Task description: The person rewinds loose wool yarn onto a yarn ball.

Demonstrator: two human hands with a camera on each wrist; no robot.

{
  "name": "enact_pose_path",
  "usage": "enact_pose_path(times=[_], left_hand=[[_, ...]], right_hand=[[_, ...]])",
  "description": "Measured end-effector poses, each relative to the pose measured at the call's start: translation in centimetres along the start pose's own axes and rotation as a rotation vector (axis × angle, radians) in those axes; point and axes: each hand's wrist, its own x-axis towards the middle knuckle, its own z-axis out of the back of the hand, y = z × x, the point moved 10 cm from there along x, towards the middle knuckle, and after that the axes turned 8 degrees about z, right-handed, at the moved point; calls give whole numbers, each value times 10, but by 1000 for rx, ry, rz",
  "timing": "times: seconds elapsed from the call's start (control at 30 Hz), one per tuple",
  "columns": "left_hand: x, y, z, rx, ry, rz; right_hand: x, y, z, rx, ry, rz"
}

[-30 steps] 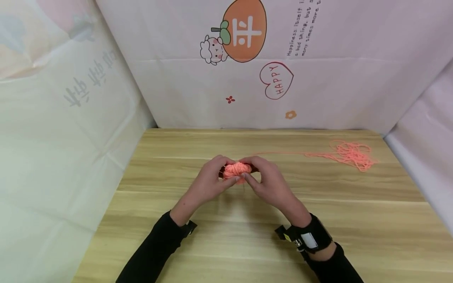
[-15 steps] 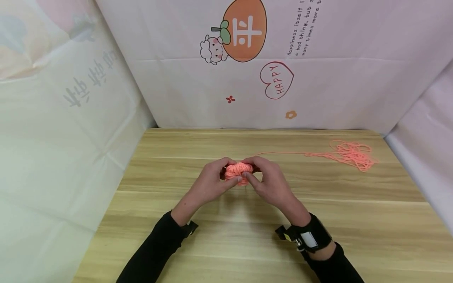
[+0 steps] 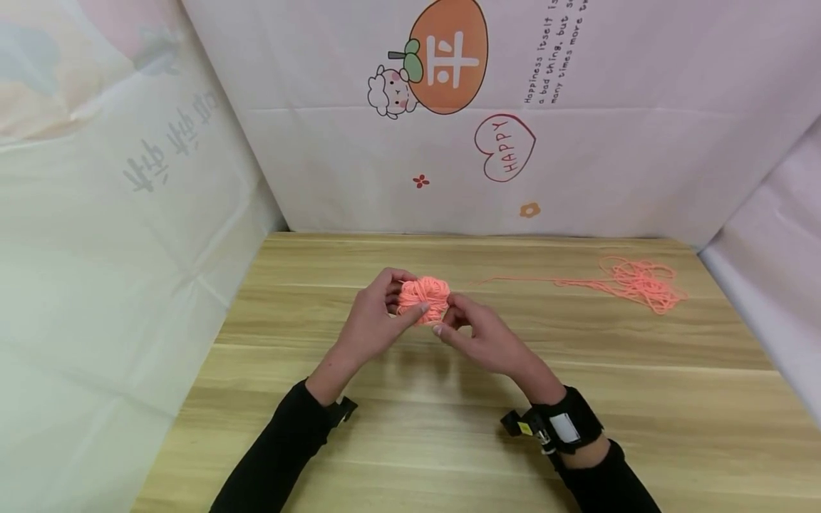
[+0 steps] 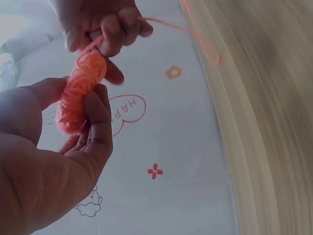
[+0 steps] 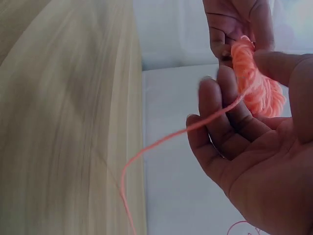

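A coral-pink yarn bundle (image 3: 425, 299), wound into a thick oblong, is held above the wooden table. My left hand (image 3: 373, 317) grips its left side, thumb across the front and fingers behind; the left wrist view shows the yarn (image 4: 78, 95) between them. At the bundle's right edge is my right hand (image 3: 484, 335), its fingers curled. A strand of yarn (image 5: 166, 137) leaves the bundle and runs across the right fingers (image 5: 210, 98). The left wrist view shows these fingers bent around the strand (image 4: 171, 24). Whether the right thumb touches the bundle is unclear.
A loose tangle of the same yarn (image 3: 644, 283) lies at the table's back right, with a line of yarn (image 3: 532, 279) stretching from it toward the hands. White printed cloth (image 3: 359, 164) stands behind the wooden table (image 3: 417, 456) and along its sides.
The bundle has been raised slightly and turned to show a broader face. My right hand has drawn its thumb off the bundle's front to the right edge, while the left keeps its grip.
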Motion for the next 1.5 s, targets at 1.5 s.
enact_pose_path(times=[1.5], left_hand=[[-8,17,-51,-181,499,-41]], right_hand=[[-5,7,28,257,-77,104]])
